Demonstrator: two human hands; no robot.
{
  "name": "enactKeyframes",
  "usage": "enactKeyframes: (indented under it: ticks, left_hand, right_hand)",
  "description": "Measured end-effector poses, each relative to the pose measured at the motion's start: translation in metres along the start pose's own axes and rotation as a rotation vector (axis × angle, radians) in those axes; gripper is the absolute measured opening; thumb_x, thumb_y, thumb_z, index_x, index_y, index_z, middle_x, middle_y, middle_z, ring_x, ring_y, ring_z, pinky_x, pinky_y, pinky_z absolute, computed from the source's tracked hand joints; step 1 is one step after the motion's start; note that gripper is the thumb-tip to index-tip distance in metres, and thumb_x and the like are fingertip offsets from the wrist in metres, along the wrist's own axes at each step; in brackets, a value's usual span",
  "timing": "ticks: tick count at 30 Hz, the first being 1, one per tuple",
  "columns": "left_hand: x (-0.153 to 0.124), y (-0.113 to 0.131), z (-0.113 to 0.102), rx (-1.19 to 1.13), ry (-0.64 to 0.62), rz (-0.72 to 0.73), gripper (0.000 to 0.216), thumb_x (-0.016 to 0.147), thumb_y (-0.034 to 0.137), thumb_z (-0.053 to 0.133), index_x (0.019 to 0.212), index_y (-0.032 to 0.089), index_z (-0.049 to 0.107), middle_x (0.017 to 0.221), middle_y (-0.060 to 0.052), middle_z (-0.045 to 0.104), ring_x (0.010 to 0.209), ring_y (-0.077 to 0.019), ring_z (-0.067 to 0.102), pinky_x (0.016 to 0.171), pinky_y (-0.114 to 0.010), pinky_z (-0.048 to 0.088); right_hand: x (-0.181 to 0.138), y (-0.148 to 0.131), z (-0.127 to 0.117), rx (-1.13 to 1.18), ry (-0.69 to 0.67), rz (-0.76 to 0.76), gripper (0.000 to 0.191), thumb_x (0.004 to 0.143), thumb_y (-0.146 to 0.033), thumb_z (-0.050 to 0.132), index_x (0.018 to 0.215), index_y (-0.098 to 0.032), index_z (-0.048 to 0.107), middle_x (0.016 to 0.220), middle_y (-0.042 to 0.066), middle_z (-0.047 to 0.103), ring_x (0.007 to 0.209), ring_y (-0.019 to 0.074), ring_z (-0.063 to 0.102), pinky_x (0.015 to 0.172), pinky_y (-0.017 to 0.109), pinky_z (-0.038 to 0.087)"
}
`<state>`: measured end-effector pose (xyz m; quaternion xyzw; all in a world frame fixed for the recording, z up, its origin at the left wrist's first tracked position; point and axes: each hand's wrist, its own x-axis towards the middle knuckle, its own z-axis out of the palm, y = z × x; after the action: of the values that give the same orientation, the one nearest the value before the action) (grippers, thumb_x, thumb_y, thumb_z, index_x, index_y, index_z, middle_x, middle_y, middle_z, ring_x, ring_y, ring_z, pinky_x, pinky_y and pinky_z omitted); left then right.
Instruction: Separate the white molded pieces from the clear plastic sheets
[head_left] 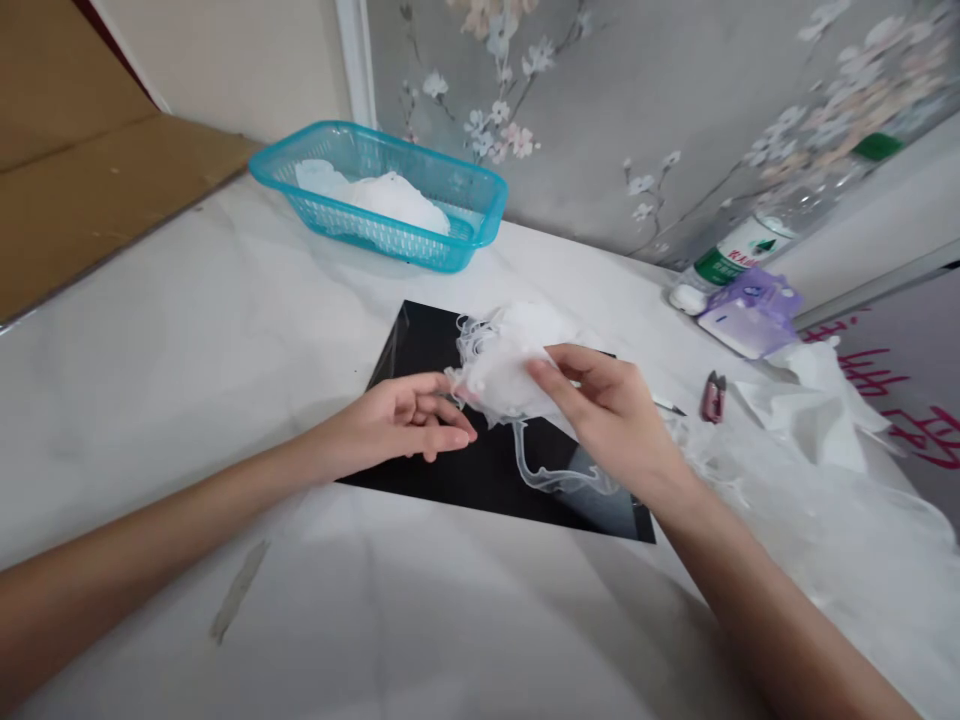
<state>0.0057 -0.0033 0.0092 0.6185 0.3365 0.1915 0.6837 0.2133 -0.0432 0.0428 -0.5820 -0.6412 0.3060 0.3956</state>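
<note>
Sheer white fabric with curly, frilled edges (517,370) is held up over a black sheet (442,470) on the table. My right hand (607,400) pinches its right side between thumb and fingers. At the fabric's left edge is my left hand (412,415), its index finger reaching to the frill and its thumb apart, with the other fingers loosely curled. From the fabric's underside a thin translucent strip (540,480) trails across the black sheet. The far part of the sheet is hidden behind the fabric and my right hand.
A blue plastic basket (480,235) with white fabric pieces stands at the back. To the right are a bottle (750,245), a purple packet (757,305), a small dark red tool (714,397), and a heap of sheer white material (825,540). Cardboard (112,210) is at the left.
</note>
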Motion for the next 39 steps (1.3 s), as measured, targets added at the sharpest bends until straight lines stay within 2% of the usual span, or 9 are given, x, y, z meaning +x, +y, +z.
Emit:
enactKeyframes:
  ticks: [5, 13, 18, 20, 23, 27, 30, 35, 39]
  left_hand:
    - [-0.003, -0.003, 0.005, 0.154, 0.068, 0.048, 0.025, 0.073, 0.040, 0.067, 0.079, 0.017, 0.059, 0.066, 0.004, 0.051, 0.059, -0.0080, 0.043, 0.055, -0.021, 0.037]
    - [-0.004, -0.009, 0.011, 0.220, 0.116, 0.054, 0.023, 0.080, 0.040, 0.059, 0.081, 0.016, 0.063, 0.070, 0.001, 0.057, 0.059, -0.0099, 0.049, 0.053, -0.021, 0.041]
    - [-0.004, -0.005, 0.012, 0.136, 0.098, 0.103, 0.022, 0.083, 0.037, 0.056, 0.077, 0.016, 0.058, 0.070, 0.002, 0.057, 0.056, -0.0072, 0.048, 0.054, -0.020, 0.042]
    - [-0.005, -0.003, 0.011, 0.115, 0.107, 0.132, 0.024, 0.083, 0.039, 0.054, 0.075, 0.016, 0.055, 0.068, 0.003, 0.055, 0.056, -0.0076, 0.049, 0.055, -0.020, 0.043]
    - [-0.006, -0.003, 0.011, 0.132, 0.082, 0.179, 0.027, 0.084, 0.039, 0.052, 0.071, 0.016, 0.053, 0.064, 0.003, 0.050, 0.058, -0.0083, 0.049, 0.056, -0.020, 0.042]
    - [-0.008, -0.003, 0.011, 0.216, 0.045, 0.187, 0.026, 0.088, 0.038, 0.048, 0.073, 0.017, 0.051, 0.057, 0.004, 0.048, 0.055, -0.0082, 0.047, 0.054, -0.020, 0.039]
    - [-0.010, -0.001, 0.012, 0.260, 0.047, 0.154, 0.025, 0.088, 0.037, 0.047, 0.073, 0.017, 0.048, 0.058, 0.005, 0.047, 0.055, -0.0079, 0.048, 0.052, -0.019, 0.036]
    - [-0.010, 0.000, 0.011, 0.302, 0.044, 0.139, 0.025, 0.089, 0.036, 0.044, 0.072, 0.018, 0.044, 0.058, 0.006, 0.046, 0.054, -0.0077, 0.046, 0.051, -0.019, 0.034]
    - [-0.011, 0.001, 0.009, 0.308, -0.020, 0.141, 0.024, 0.090, 0.035, 0.043, 0.073, 0.018, 0.045, 0.063, 0.004, 0.049, 0.058, -0.0086, 0.049, 0.053, -0.020, 0.036]
  right_hand:
    - [0.000, 0.000, -0.002, 0.091, -0.141, 0.084, 0.026, 0.086, -0.039, 0.050, 0.078, -0.018, 0.063, 0.067, -0.001, 0.056, 0.056, 0.0081, 0.045, 0.050, 0.020, 0.036]
    - [-0.001, 0.011, 0.003, 0.109, -0.200, 0.161, 0.032, 0.088, -0.046, 0.044, 0.081, -0.018, 0.059, 0.070, 0.001, 0.056, 0.058, 0.0110, 0.048, 0.051, 0.023, 0.038]
    - [-0.012, 0.005, 0.015, -0.312, 0.161, -0.218, 0.021, 0.086, -0.033, 0.051, 0.103, -0.021, 0.054, 0.104, 0.008, 0.060, 0.096, 0.0213, 0.054, 0.082, 0.037, 0.043]
    - [-0.018, -0.003, 0.020, -0.400, 0.072, -0.319, 0.022, 0.085, -0.036, 0.054, 0.101, -0.021, 0.056, 0.100, 0.008, 0.062, 0.095, 0.0230, 0.054, 0.084, 0.039, 0.042]
    - [-0.025, -0.012, 0.026, -0.381, -0.119, -0.286, 0.028, 0.080, -0.042, 0.059, 0.096, -0.019, 0.059, 0.093, 0.007, 0.064, 0.089, 0.0227, 0.057, 0.080, 0.039, 0.045]
    - [-0.025, -0.014, 0.024, -0.250, -0.163, -0.213, 0.015, 0.089, -0.026, 0.047, 0.089, -0.020, 0.061, 0.087, 0.004, 0.066, 0.081, 0.0173, 0.059, 0.076, 0.032, 0.046]
    - [-0.013, -0.008, 0.003, -0.144, 0.042, -0.116, 0.017, 0.088, -0.026, 0.047, 0.080, -0.020, 0.061, 0.081, 0.003, 0.066, 0.075, 0.0161, 0.060, 0.071, 0.030, 0.047]
    - [0.017, 0.007, -0.052, 0.216, 0.789, 0.029, 0.013, 0.076, -0.020, 0.059, 0.063, -0.017, 0.060, 0.059, 0.001, 0.055, 0.058, 0.0127, 0.056, 0.059, 0.030, 0.046]
    - [0.027, 0.011, -0.074, 0.328, 1.001, 0.000, 0.017, 0.069, -0.009, 0.060, 0.053, -0.016, 0.062, 0.052, -0.001, 0.051, 0.057, 0.0124, 0.057, 0.057, 0.032, 0.048]
